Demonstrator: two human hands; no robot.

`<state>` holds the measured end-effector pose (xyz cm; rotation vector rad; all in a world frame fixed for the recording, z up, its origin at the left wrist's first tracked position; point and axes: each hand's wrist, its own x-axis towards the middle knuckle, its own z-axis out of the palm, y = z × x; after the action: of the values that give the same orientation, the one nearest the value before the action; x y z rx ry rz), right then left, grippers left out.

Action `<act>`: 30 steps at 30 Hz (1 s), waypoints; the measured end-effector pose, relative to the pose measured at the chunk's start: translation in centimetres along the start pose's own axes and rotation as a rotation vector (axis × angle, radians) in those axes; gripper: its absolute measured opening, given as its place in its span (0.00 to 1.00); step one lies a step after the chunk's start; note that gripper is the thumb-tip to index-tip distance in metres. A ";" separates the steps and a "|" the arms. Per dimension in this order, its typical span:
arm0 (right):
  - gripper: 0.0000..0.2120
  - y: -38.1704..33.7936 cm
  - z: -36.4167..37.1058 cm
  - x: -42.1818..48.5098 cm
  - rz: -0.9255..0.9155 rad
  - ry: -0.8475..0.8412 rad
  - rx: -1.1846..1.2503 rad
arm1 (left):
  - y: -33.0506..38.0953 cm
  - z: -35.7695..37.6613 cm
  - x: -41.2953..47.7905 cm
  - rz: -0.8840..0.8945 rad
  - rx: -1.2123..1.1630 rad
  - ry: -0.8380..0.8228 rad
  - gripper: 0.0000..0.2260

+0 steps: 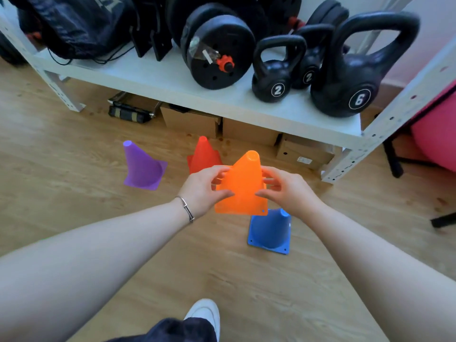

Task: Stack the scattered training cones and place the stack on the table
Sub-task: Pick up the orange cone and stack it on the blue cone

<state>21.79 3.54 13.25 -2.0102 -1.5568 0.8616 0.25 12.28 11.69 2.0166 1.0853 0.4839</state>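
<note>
While both arms reach forward, left hand (pixel 202 187) and right hand (pixel 287 190) pinch orange cone (pixel 243 186) | held above blue cone (pixel 270 230)

Both forearms are bare, with no sleeves showing anywhere along them, and they enter from the lower left and lower right corners of the frame. The left hand (pixel 201 187) has a thin silver bracelet (pixel 186 209) at the wrist, a slim band with a small bar-shaped clasp. The right hand (pixel 287 191) wears nothing. At the bottom centre, a dark navy trouser leg (pixel 170 329) ends above a white shoe (pixel 206 313).
</note>
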 end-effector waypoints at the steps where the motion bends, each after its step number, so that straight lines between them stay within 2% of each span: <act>1: 0.32 0.4 -0.6 -0.4 0.014 0.009 0.008 | 0.6 0.5 0.3 0.008 0.006 -0.018 0.26; 12: 0.32 6.8 -2.8 -4.5 0.137 0.081 0.067 | 3.3 7.5 1.8 0.044 -0.040 -0.162 0.25; 19: 0.31 10.1 -0.6 -5.4 0.218 0.060 0.138 | 1.7 10.8 1.8 0.027 -0.016 -0.249 0.25; 30: 0.31 13.2 3.7 -5.0 0.309 -0.009 0.104 | -2.0 14.4 2.4 -0.011 0.063 -0.405 0.27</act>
<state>27.34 -4.84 2.65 -2.2053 -1.1943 1.0449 9.64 8.36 1.07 2.0455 0.8675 0.0289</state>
